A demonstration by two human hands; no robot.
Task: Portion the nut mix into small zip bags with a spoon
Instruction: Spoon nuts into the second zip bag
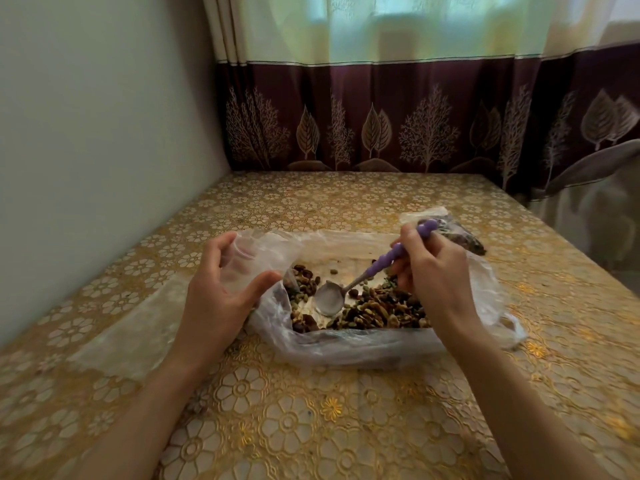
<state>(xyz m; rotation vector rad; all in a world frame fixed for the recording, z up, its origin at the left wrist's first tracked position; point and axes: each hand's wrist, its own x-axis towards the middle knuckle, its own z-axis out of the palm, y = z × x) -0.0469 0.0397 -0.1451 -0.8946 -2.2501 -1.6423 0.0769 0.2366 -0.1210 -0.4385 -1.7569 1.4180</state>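
A large clear plastic bag (363,348) lies open on the table with the nut mix (377,311) spread inside it. My right hand (436,271) grips the purple beaded handle of a spoon (367,275); its empty metal bowl rests among the nuts. My left hand (221,285) holds a small clear zip bag (244,268) with its mouth open, at the left edge of the large bag. The small bag looks empty.
A filled small bag of nut mix (453,233) lies behind my right hand. The table (311,427) has a gold floral cloth. A wall runs along the left, a dark curtain hangs at the back, and a chair back (595,168) stands at the right.
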